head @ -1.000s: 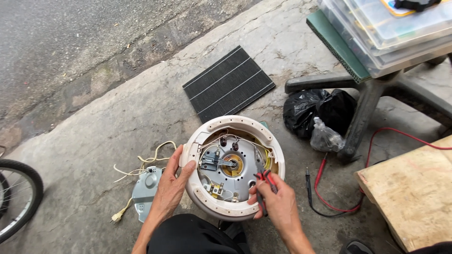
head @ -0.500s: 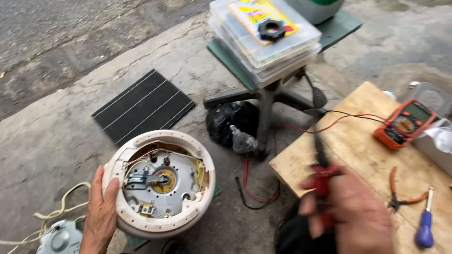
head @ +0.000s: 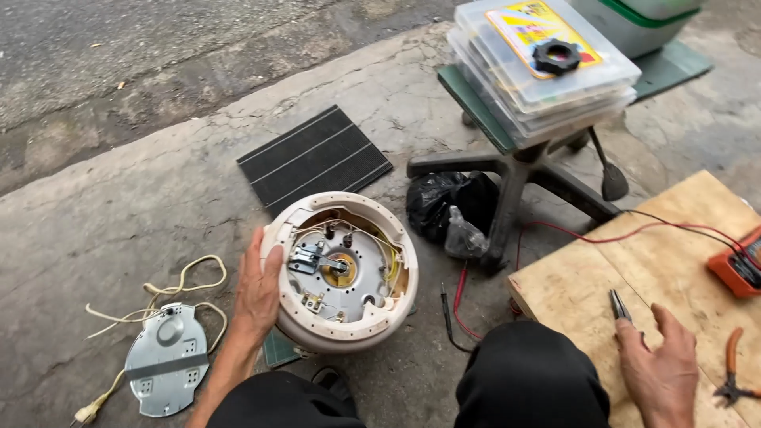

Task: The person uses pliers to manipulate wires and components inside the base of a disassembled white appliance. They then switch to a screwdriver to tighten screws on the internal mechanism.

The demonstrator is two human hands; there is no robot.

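Note:
A round cream appliance base (head: 304, 326) lies upside down on the concrete between my knees, its wiring and metal centre plate exposed. My left hand (head: 258, 293) grips its left rim, thumb over the edge. My right hand (head: 662, 372) hovers low over a wooden board (head: 567, 281) with fingers spread. The dark tips of a small pair of pliers (head: 617, 306) stick out from under the index finger and lie on the board. The tool's handles are hidden by the hand.
An orange multimeter (head: 737, 268) and orange-handled pliers (head: 731, 368) lie on the board; red and black leads (head: 456, 305) trail off it. A grey metal plate with cord (head: 166, 361) sits left. A dark ribbed panel (head: 313, 158), black bag (head: 444, 202) and box-laden stool (head: 515, 150) stand behind.
My right hand left the appliance, carried the pliers to the board at the right and has spread its fingers over them. My left hand stayed on the rim. The view swung.

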